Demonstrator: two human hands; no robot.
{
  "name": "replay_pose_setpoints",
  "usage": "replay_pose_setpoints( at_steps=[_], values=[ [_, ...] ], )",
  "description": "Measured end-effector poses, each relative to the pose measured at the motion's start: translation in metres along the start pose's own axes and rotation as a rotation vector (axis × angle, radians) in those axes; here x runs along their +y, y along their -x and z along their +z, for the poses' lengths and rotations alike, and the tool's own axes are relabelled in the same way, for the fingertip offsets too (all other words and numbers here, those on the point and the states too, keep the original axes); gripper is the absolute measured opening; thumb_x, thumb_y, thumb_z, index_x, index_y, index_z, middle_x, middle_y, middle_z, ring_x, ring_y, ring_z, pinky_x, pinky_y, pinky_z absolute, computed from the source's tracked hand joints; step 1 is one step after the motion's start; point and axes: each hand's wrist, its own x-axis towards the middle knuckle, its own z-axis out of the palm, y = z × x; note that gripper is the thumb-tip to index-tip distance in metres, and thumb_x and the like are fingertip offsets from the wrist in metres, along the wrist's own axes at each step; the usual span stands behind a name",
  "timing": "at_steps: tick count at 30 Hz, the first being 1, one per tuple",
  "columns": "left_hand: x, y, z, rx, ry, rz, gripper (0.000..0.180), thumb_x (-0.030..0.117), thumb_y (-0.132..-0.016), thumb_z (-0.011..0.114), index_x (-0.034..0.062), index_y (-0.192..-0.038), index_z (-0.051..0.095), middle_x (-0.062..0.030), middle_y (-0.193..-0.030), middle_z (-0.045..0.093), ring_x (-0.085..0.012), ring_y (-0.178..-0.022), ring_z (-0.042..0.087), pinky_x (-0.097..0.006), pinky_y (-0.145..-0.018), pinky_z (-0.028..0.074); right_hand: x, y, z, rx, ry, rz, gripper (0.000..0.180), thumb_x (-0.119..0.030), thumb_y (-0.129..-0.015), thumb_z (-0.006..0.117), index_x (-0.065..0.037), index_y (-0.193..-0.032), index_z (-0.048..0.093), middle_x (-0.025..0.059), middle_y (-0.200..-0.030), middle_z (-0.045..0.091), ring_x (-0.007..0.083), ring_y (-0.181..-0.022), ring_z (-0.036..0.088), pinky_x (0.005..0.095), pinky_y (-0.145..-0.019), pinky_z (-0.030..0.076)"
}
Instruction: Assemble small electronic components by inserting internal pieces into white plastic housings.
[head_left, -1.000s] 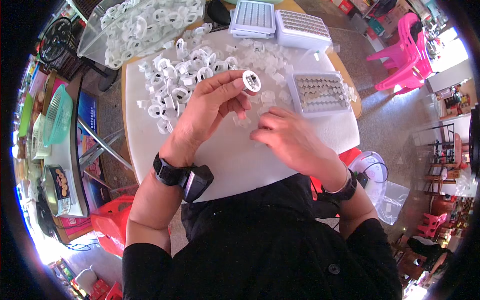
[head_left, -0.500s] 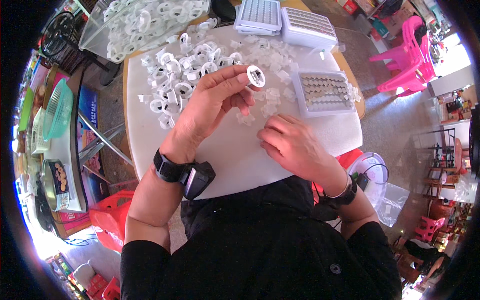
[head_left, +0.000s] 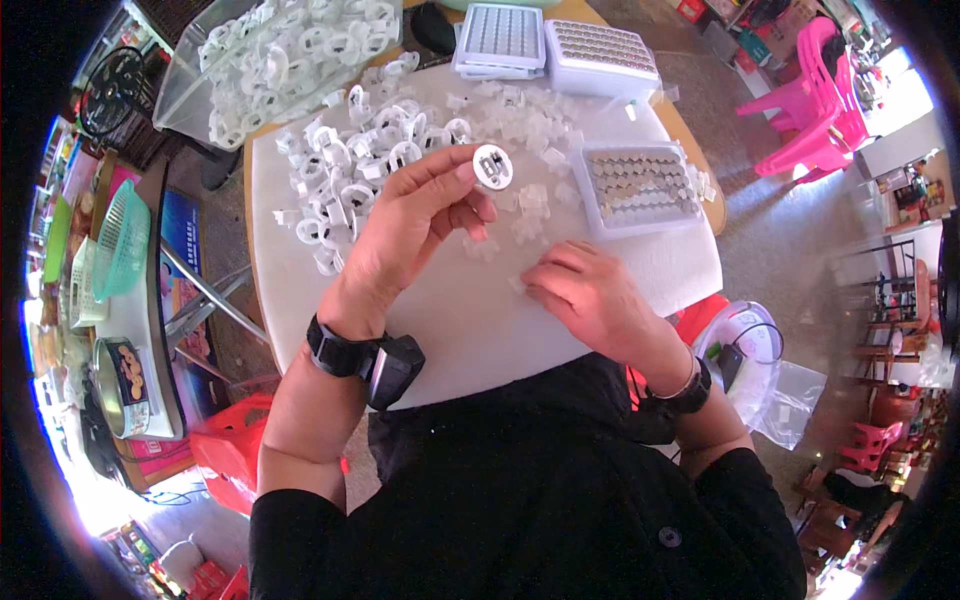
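Observation:
My left hand (head_left: pixel 400 225) is raised over the table, pinching a round white plastic part (head_left: pixel 493 167) between thumb and forefinger. Its flat face with dark slots is turned up. To the right and lower, my right hand (head_left: pixel 590 300) has its fingers drawn together just above the white table surface. A small translucent plastic piece (head_left: pixel 517 285) shows faintly at those fingertips. Beyond my left hand is a heap of similar white round parts (head_left: pixel 335 170). Loose translucent pieces (head_left: pixel 525 125) lie scattered between the heap and a white tray (head_left: pixel 592 212) holding rows of small metallic pieces.
A clear bin (head_left: pixel 180 105) full of white parts stands at the far left. Stacked trays (head_left: pixel 500 38) and a filled white tray (head_left: pixel 600 82) sit at the table's far edge. A side table with a green basket (head_left: pixel 122 240) is at left; pink chairs (head_left: pixel 815 110) stand at right.
My left hand has turned the round part slightly, showing its face more squarely. A translucent piece now shows at my right fingertips. The whole view has shifted a little.

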Motion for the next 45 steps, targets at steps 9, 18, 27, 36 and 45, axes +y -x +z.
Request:
replay_pose_setpoints(
  at_steps=[9, 18, 27, 36, 45],
  values=[
    [-0.005, 0.001, -0.007, -0.190, 0.070, -0.029, 0.033, 0.013, -0.095, 0.051, -0.0026, -0.124, 0.053, -0.0078, -0.098, 0.063, -0.0143, -0.083, 0.060, -0.028, -0.070, 0.051, -0.009, -0.032, -0.025, 0.489, -0.503, 0.128, 0.011, 0.004, -0.080, 0.061, -0.003, -0.088, 0.064, 0.0079, -0.081, 0.062, 0.0150, -0.070, 0.063, 0.0253, -0.059, 0.048],
    [0.000, 0.002, 0.002, -0.195, 0.021, -0.002, 0.032, 0.014, -0.095, 0.051, -0.0006, -0.123, 0.054, -0.0064, -0.102, 0.062, -0.0137, -0.084, 0.060, -0.028, -0.070, 0.051, -0.014, -0.049, -0.015, 0.581, -0.222, 0.038, 0.014, 0.004, -0.077, 0.062, -0.006, -0.087, 0.060, 0.0096, -0.083, 0.060, 0.0286, -0.069, 0.062, 0.0360, -0.058, 0.050],
    [-0.005, 0.000, 0.000, -0.184, -0.070, 0.032, 0.031, 0.015, -0.095, 0.052, -0.0001, -0.122, 0.056, -0.0060, -0.099, 0.063, -0.0131, -0.082, 0.060, -0.027, -0.068, 0.052, -0.013, -0.046, -0.012, 0.557, -0.100, 0.009, 0.017, 0.003, -0.077, 0.063, -0.005, -0.090, 0.059, 0.0097, -0.087, 0.059, 0.0294, -0.074, 0.062, 0.0362, -0.063, 0.050],
    [-0.008, 0.000, 0.007, -0.086, -0.249, 0.158, 0.026, 0.014, -0.095, 0.053, -0.0013, -0.115, 0.059, -0.0044, -0.089, 0.060, -0.0097, -0.077, 0.056, -0.024, -0.063, 0.048, -0.007, -0.049, -0.013, 0.383, -0.936, 0.392, 0.022, -0.002, -0.082, 0.064, 0.001, -0.103, 0.059, 0.0075, -0.084, 0.062, 0.0105, -0.072, 0.059, 0.0240, -0.065, 0.048],
    [-0.006, 0.002, 0.015, 0.094, -0.405, 0.160, 0.022, 0.005, -0.088, 0.061, -0.0013, -0.109, 0.061, -0.0016, -0.076, 0.059, -0.0070, -0.062, 0.054, -0.021, -0.053, 0.046, -0.005, -0.053, 0.001, 0.570, -0.477, 0.222, 0.018, 0.000, -0.081, 0.058, 0.001, -0.099, 0.058, 0.0150, -0.081, 0.063, 0.0228, -0.068, 0.061, 0.0334, -0.062, 0.048]
  ],
)
